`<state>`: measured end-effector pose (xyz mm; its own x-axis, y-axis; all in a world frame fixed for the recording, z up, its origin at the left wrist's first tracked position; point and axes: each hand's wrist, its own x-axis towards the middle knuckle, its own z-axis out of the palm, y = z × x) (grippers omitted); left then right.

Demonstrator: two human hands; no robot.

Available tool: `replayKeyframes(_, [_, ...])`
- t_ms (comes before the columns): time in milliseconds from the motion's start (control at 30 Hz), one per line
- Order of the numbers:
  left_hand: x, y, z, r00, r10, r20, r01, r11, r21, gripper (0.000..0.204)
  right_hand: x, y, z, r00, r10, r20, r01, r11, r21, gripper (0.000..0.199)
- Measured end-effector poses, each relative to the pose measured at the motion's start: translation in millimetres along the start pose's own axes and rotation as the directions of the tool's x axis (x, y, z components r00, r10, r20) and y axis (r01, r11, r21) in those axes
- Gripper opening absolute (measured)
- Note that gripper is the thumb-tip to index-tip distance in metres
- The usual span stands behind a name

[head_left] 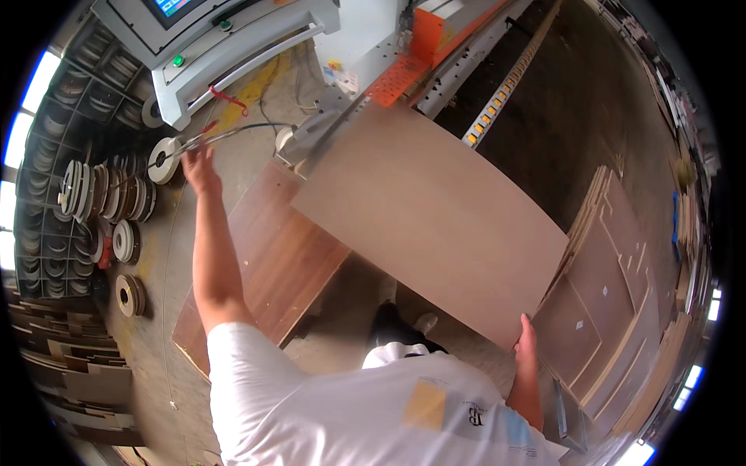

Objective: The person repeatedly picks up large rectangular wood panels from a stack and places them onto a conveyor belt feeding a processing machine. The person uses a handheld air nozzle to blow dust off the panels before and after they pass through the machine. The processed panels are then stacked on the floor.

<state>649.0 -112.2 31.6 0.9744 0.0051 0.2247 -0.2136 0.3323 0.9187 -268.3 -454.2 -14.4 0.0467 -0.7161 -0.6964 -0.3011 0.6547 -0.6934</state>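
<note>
A large light-brown board reaches from the edge of the machine down toward my right side. At the board's near right corner, my right hand closes on the edge, thumb up and the other fingers partly hidden. My left arm stretches forward and left. My left hand has its fingers extended beside a thin metal arm and a white roll of edge banding; whether it touches the metal arm I cannot tell.
A reddish-brown wooden board lies low on my left. To the right stand stacked panels. The machine has an orange guard, a roller rail and a control panel. Banding rolls fill the left, by a rack.
</note>
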Motion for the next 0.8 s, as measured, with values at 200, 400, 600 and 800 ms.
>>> replayKeyframes(200, [-69, 174, 3, 0.95, 0.311, -0.017, -0.31, 0.949, 0.064, 0.029, 1, -9, 1, 1.0, 0.013, -0.006, -0.013, 0.999, -0.047, 0.056])
replayKeyframes(400, [-156, 180, -17, 0.858, 0.017, 0.513, -0.424, 0.586, 0.69, 0.025, 6, -6, -6, 0.993, -0.03, 0.115, 0.03, 1.0, -0.002, 0.055])
replayKeyframes(600, [-279, 151, -5, 0.805, -0.514, 0.297, -0.396, -0.092, 0.914, 0.041, -2, -8, -8, 0.988, 0.0, 0.152, -0.019, 0.992, 0.125, 0.056])
replayKeyframes(800, [-428, 122, 25, 0.724, -0.619, 0.306, -0.362, 0.037, 0.931, 0.04, 29, 25, -29, 0.983, 0.057, 0.176, -0.104, 0.957, 0.272, 0.062])
